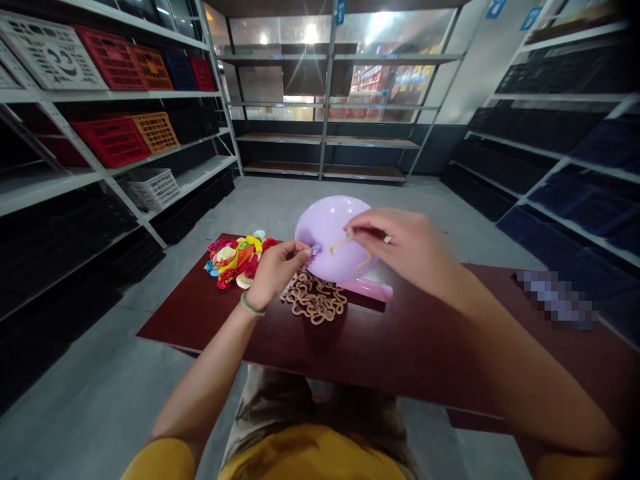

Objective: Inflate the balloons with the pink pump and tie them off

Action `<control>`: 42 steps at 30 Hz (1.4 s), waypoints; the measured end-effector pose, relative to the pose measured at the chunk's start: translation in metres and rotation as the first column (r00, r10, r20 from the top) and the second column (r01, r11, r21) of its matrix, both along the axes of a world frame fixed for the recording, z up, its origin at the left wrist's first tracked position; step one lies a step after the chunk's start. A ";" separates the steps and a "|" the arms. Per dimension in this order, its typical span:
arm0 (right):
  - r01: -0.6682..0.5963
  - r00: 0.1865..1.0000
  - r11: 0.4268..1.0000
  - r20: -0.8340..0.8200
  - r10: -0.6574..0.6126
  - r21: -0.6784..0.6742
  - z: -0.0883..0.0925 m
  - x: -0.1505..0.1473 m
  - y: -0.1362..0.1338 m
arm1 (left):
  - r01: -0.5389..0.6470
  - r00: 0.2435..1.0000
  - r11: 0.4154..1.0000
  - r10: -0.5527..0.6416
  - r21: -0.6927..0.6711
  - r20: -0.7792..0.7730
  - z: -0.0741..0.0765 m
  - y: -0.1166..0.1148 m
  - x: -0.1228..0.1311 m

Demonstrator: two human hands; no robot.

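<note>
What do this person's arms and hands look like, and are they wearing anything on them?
The left hand and right hand wear no gloves. A thin, pale green band circles the left wrist. Both arms show short yellow sleeves. A small bright spot on the right hand may be a ring.

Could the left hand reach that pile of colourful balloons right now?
Probably yes: the left hand is close by the colourful balloons and nothing seems to block it, though it pinches the purple balloon by its neck.
</note>
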State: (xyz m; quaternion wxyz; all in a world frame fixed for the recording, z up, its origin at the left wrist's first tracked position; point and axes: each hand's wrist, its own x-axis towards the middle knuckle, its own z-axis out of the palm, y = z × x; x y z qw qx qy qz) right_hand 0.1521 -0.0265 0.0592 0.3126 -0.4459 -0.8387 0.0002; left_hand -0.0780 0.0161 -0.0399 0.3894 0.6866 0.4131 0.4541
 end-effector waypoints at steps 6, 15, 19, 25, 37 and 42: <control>0.098 0.962 0.995 0.255 -0.093 -0.006 0.011 -0.026 0.029 | -0.002 0.981 0.947 0.064 0.320 -0.185 -0.004 -0.012 0.018; -0.002 0.985 0.962 0.166 0.049 -0.274 -0.021 -0.022 0.046 | -0.008 0.965 0.885 0.128 0.465 -0.227 -0.009 -0.018 0.018; -0.038 0.991 0.943 0.112 0.079 -0.332 -0.016 -0.018 0.037 | 0.002 0.972 0.880 0.110 0.475 -0.207 -0.012 -0.014 0.017; -0.038 0.997 0.954 0.051 0.055 -0.297 -0.024 -0.020 0.033 | -0.034 0.975 0.838 0.147 0.545 -0.165 -0.013 -0.010 0.018; -0.071 0.997 0.931 0.011 0.080 -0.357 -0.036 -0.019 0.034 | 0.109 0.971 0.966 -0.054 0.234 -0.231 0.001 -0.011 0.014; -0.059 0.993 0.950 0.080 0.088 -0.306 -0.031 -0.014 0.025 | 0.118 0.954 0.988 -0.084 0.102 -0.288 0.012 -0.007 0.014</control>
